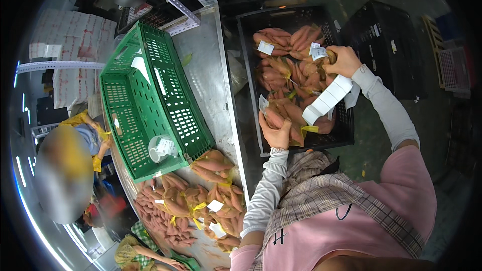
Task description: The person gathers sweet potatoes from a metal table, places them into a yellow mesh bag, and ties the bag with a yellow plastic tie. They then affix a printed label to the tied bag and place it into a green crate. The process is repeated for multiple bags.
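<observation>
One pink shirt (321, 233), two hands (277, 134), tubers (287, 113)

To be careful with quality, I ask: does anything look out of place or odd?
Mainly the label strip: it hangs loose and uncoiled below the right hand, over the bags in the black crate.

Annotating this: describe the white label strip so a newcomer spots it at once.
Find the black crate of bagged sweet potatoes, upper right of centre. Below the right hand, the white label strip slants down-left over them. Unlike the small single tags around it, it is a long chain of joined labels.
</observation>
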{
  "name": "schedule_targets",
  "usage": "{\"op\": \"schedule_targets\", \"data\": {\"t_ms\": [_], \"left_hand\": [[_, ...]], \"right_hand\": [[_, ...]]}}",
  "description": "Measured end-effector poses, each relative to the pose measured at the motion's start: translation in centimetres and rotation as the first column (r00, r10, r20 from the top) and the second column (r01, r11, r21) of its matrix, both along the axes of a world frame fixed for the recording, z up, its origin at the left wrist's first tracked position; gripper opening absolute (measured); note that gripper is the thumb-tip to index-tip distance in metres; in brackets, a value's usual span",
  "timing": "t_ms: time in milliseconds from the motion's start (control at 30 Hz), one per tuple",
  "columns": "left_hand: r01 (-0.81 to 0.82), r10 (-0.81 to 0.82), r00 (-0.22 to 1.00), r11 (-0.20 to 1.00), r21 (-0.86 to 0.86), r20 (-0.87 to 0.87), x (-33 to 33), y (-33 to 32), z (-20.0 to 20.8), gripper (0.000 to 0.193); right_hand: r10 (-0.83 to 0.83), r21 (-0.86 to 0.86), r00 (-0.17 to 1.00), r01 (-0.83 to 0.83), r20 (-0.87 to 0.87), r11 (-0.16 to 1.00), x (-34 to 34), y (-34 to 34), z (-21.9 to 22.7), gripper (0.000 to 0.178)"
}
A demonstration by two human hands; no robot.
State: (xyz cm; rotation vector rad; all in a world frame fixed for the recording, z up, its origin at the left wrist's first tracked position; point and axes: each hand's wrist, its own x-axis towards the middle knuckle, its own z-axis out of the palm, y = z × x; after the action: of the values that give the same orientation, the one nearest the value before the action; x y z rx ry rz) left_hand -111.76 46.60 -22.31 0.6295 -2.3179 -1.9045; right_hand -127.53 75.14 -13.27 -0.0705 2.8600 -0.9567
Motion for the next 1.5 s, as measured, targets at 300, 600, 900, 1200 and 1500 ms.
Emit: {"op": "schedule_targets", "data": {"t_ms": [300,600,900,1200,1500], "left_hand": [[-0.451,0.417,0.880,0.884,0.125,0.227,2.2,2.0,-10.9,0.085],[-0.593,0.067,0.667,0.650,0.475,0.742,3.1,-1.0,-5.6,0.073],[-0.517,0.642,0.742,0.732,0.444,-0.195,11.9,-18.8,10.0,0.038],[-0.878,0.907,0.364,0.409,0.248,-0.211,36.7,-46.6,8.7,0.033],[-0.161,0.253,0.957,0.871,0.464,-0.143,29.4,-33.0,11.4,0.058]], "right_hand": [[0.296,0.338,0.953,-0.299,0.063,0.892,-10.5,-11.0,-6.4,0.051],[0.591,-0.132,0.663,-0.607,0.460,0.784,-5.5,-12.9,-1.1,0.041],[0.957,-0.878,-0.024,-0.405,0.288,0.254,11.1,-28.5,14.2,0.052],[0.939,-0.747,0.034,-0.596,0.344,0.295,22.7,-48.1,5.8,0.036],[0.705,-0.831,0.697,-0.311,0.131,0.462,29.9,-50.8,0.9,0.019]]}}
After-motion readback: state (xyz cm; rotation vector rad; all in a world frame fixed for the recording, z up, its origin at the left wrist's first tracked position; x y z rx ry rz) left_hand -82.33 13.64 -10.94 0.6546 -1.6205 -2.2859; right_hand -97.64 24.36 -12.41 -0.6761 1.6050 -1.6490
